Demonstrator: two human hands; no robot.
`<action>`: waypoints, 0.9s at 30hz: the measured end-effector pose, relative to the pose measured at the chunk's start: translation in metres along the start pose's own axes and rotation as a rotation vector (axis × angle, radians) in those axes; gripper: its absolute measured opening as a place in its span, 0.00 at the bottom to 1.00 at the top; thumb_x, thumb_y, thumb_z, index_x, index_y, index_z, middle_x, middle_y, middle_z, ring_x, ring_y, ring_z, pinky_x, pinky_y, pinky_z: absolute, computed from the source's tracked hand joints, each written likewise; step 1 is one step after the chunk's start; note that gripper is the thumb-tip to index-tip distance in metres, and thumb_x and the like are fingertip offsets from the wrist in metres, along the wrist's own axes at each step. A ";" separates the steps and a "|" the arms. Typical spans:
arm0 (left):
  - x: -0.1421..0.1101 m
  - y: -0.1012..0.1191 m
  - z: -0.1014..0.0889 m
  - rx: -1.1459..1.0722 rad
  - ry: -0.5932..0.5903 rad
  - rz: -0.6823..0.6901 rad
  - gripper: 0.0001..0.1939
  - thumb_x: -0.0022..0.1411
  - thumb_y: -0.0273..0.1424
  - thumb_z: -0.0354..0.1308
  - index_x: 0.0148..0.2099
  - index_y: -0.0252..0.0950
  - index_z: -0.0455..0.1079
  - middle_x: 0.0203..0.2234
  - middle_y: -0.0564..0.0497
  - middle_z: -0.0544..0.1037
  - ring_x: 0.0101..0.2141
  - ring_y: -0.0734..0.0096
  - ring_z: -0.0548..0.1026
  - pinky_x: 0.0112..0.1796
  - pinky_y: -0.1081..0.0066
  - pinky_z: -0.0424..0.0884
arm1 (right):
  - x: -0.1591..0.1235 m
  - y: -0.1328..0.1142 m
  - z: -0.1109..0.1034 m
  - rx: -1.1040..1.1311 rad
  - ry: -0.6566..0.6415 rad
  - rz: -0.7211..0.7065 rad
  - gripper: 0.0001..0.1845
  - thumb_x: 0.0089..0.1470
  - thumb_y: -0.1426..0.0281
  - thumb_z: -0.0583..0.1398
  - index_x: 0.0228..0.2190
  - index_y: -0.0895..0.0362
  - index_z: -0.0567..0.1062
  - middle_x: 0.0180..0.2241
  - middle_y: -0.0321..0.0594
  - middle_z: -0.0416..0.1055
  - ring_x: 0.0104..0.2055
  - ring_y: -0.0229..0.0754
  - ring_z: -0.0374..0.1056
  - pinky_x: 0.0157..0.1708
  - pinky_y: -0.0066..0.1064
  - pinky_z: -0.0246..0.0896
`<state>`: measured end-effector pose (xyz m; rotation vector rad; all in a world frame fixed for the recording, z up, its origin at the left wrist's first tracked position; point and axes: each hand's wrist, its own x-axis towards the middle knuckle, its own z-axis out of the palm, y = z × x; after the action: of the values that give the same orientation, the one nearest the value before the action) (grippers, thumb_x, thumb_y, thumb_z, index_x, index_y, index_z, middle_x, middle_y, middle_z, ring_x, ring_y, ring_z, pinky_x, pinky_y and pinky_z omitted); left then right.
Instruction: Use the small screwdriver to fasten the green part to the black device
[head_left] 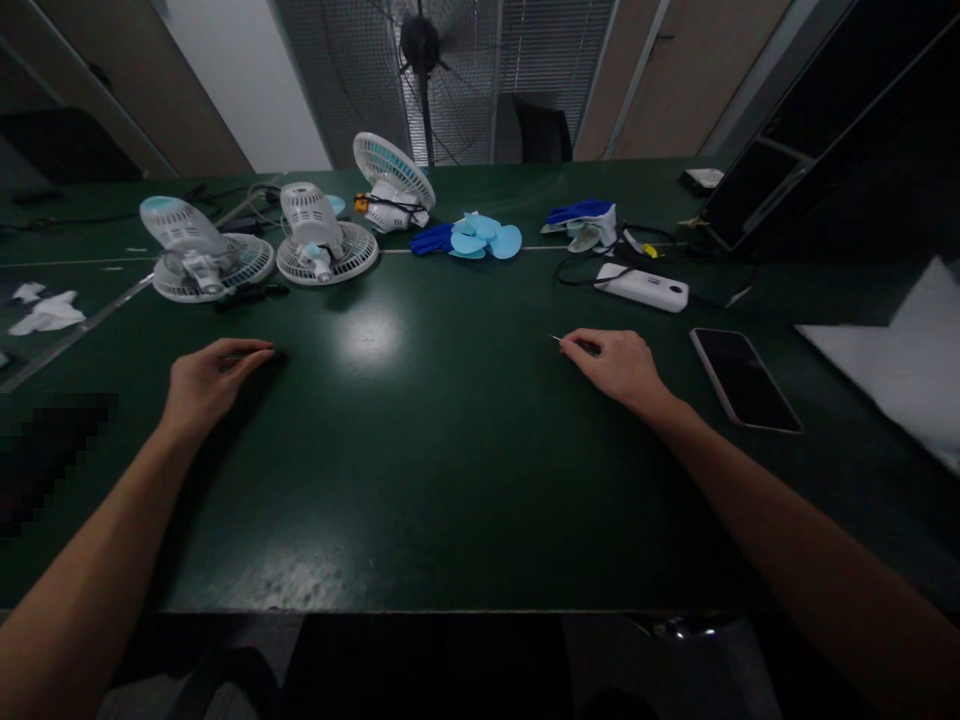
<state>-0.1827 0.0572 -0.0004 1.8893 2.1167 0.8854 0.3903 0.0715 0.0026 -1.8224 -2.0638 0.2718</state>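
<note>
My left hand point(214, 380) rests over the green table point(420, 450) on the left, thumb and fingertips pinched together; whatever they hold, if anything, is too small to make out. On the right, my right hand point(616, 362) is closed in a pinch on a thin silvery piece point(555, 338), whose tip pokes out to the left of the fingers. Its exact kind cannot be told. A phone point(746, 380) lies just right of this hand, and a white power bank-like device point(643, 287) with a dark cord lies behind it.
Three small white fans point(337, 262) lie at the back left. Light-blue fan blades point(486, 237) rest by a blue glove point(431, 239). Another blue-and-white glove point(585, 220) is to their right. White paper point(900, 340) sits far right, crumpled tissue point(49, 313) far left.
</note>
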 end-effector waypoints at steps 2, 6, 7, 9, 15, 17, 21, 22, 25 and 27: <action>0.000 0.003 0.000 -0.058 0.001 -0.010 0.29 0.57 0.51 0.62 0.52 0.35 0.78 0.42 0.44 0.83 0.36 0.64 0.78 0.37 0.71 0.73 | 0.000 0.000 0.000 -0.003 0.000 -0.002 0.20 0.64 0.51 0.56 0.44 0.46 0.83 0.35 0.40 0.80 0.34 0.48 0.73 0.30 0.37 0.59; 0.000 0.007 -0.002 -0.096 -0.033 -0.078 0.27 0.56 0.49 0.64 0.52 0.37 0.79 0.43 0.46 0.84 0.40 0.62 0.79 0.40 0.70 0.73 | 0.000 0.000 -0.001 0.008 -0.011 -0.005 0.21 0.65 0.51 0.55 0.44 0.47 0.83 0.34 0.40 0.80 0.33 0.48 0.72 0.31 0.37 0.60; 0.000 0.007 -0.003 -0.105 -0.042 -0.097 0.27 0.56 0.49 0.64 0.52 0.37 0.79 0.43 0.46 0.84 0.40 0.62 0.79 0.40 0.71 0.73 | 0.000 0.000 -0.001 0.010 -0.011 -0.003 0.21 0.65 0.52 0.55 0.44 0.47 0.83 0.35 0.41 0.80 0.34 0.48 0.72 0.31 0.37 0.60; 0.001 0.005 -0.004 -0.135 -0.062 -0.128 0.27 0.56 0.49 0.65 0.53 0.37 0.79 0.44 0.46 0.83 0.41 0.61 0.79 0.40 0.71 0.73 | 0.000 -0.001 -0.002 0.014 -0.010 0.000 0.20 0.65 0.52 0.55 0.44 0.46 0.83 0.35 0.41 0.80 0.34 0.48 0.72 0.32 0.37 0.60; 0.002 -0.001 -0.005 -0.153 -0.063 -0.134 0.30 0.56 0.49 0.66 0.55 0.37 0.78 0.47 0.45 0.83 0.46 0.58 0.79 0.46 0.68 0.72 | -0.001 -0.002 -0.002 0.019 -0.013 0.002 0.20 0.65 0.52 0.55 0.44 0.47 0.83 0.35 0.41 0.80 0.34 0.47 0.72 0.31 0.37 0.60; 0.000 0.002 -0.005 -0.131 -0.047 -0.125 0.29 0.56 0.49 0.65 0.54 0.37 0.78 0.47 0.46 0.82 0.47 0.58 0.78 0.50 0.66 0.71 | -0.001 -0.002 -0.001 0.009 -0.012 0.005 0.20 0.65 0.52 0.56 0.44 0.47 0.83 0.35 0.40 0.80 0.35 0.48 0.73 0.32 0.37 0.60; -0.004 0.012 -0.006 -0.138 -0.049 -0.110 0.29 0.56 0.49 0.65 0.54 0.36 0.77 0.47 0.46 0.82 0.48 0.57 0.78 0.53 0.62 0.71 | 0.000 -0.001 0.000 -0.005 0.005 -0.005 0.19 0.65 0.53 0.56 0.43 0.46 0.83 0.36 0.40 0.81 0.36 0.48 0.73 0.32 0.37 0.60; -0.004 0.013 -0.006 -0.152 -0.050 -0.109 0.30 0.56 0.49 0.66 0.54 0.36 0.77 0.47 0.46 0.82 0.49 0.57 0.78 0.53 0.62 0.71 | 0.000 -0.001 0.000 -0.003 0.002 -0.011 0.19 0.65 0.53 0.56 0.43 0.46 0.83 0.36 0.40 0.80 0.35 0.48 0.73 0.32 0.36 0.60; -0.005 0.015 -0.007 -0.186 -0.059 -0.106 0.29 0.55 0.48 0.66 0.54 0.35 0.77 0.47 0.46 0.82 0.49 0.57 0.78 0.55 0.61 0.70 | -0.001 -0.001 -0.001 0.006 -0.003 -0.007 0.20 0.65 0.52 0.56 0.44 0.46 0.83 0.36 0.41 0.80 0.34 0.48 0.72 0.31 0.36 0.60; -0.005 0.013 -0.008 -0.191 -0.078 -0.106 0.28 0.56 0.48 0.66 0.54 0.36 0.77 0.48 0.47 0.82 0.50 0.58 0.77 0.56 0.61 0.69 | -0.001 -0.002 -0.002 0.009 -0.004 0.001 0.20 0.64 0.52 0.56 0.44 0.46 0.84 0.35 0.41 0.80 0.34 0.48 0.72 0.31 0.37 0.59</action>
<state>-0.1744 0.0502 0.0119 1.6749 1.9887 0.9387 0.3892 0.0699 0.0053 -1.8191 -2.0608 0.2853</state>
